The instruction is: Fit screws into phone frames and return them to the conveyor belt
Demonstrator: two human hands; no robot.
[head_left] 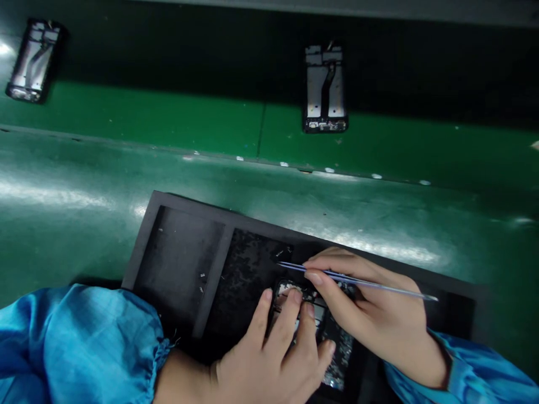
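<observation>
In the head view, my left hand (280,350) spans a partly dismantled phone (283,290) in the black tray. Its fingertips press on the phone's top and left edge, and the thumb is by the right edge. Much of the phone is hidden under the fingers. My right hand (374,314) pinches a pair of slim metal tweezers (362,281), tips pointing left above the phone's upper edge. Close to the tips, small dark parts (283,253) lie on the tray floor. Many tiny shiny pieces (337,359) lie in the tray, right of the phone.
The black divided tray (189,205) lies tilted on the green table (76,224). A few tiny bits lie in its left compartment. Beyond, on a green strip (168,118), are two more opened phones (326,92), one further left (34,62). Blue sleeves (96,342) cover my forearms.
</observation>
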